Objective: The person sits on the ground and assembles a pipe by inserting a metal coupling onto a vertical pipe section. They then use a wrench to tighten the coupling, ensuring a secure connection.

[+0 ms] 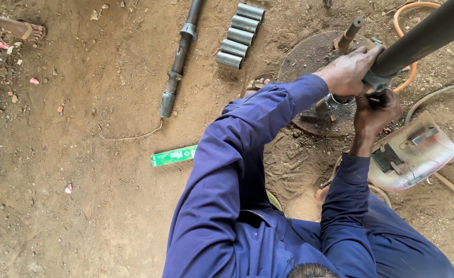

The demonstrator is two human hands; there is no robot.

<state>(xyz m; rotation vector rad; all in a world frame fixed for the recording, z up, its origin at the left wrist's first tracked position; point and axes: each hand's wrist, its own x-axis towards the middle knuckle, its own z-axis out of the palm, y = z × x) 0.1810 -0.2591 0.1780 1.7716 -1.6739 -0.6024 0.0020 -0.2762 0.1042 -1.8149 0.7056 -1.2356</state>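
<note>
My left hand (348,69) closes over the lower end of a thick dark pipe (425,33) that slants in from the upper right. Just beneath it, my right hand (375,110) grips the grey collar (379,81) at the pipe's end from below. Both arms are in blue sleeves. Under the hands, a shiny metal ring (335,101) sits on a round rusty disc (306,56) lying on the dirt. A rusty post (351,31) stands up from the disc behind my left hand.
Several short steel tube pieces (240,33) lie in a row beside a long dark shaft (178,62). A green carton (174,155) lies on the dirt floor. A welding mask (409,152), an orange hose (407,7) and a grey cable (438,92) are at right. Another person's sandalled foot (28,31) is at top left.
</note>
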